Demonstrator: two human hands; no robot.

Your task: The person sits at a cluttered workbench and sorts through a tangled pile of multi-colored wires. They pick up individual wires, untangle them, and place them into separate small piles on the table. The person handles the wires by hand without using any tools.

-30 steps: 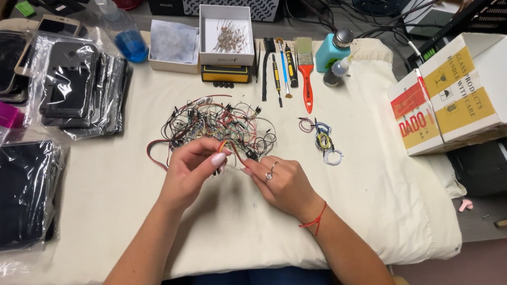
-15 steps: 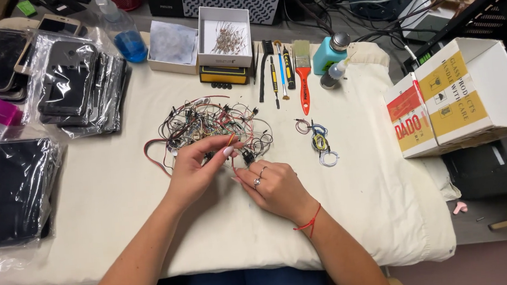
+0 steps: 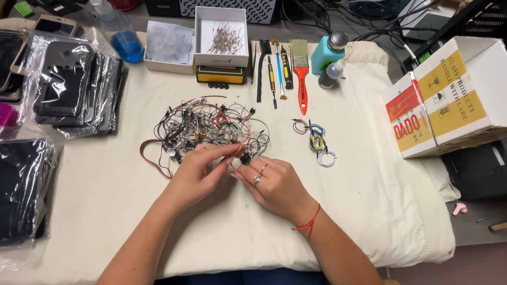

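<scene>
A tangled pile of thin wires (image 3: 204, 125) with small components lies on the cream cloth (image 3: 121, 225) in the middle of the table. My left hand (image 3: 199, 174) pinches a wire at the pile's near edge. My right hand (image 3: 272, 183), with a ring and a red thread bracelet, touches the same strand and a small black part (image 3: 245, 159) beside the left fingertips. A smaller bundle of coiled yellow, blue and white wires (image 3: 317, 143) lies apart to the right.
Phones in clear bags (image 3: 71, 84) are stacked at the left. Two open white boxes (image 3: 221, 36) stand at the back, with screwdrivers and a red-handled brush (image 3: 301, 78) next to them. A cardboard box (image 3: 461, 99) sits at the right edge.
Both hands moved a little forward, up to the near edge of the wire pile, and closed together on a strand there.
</scene>
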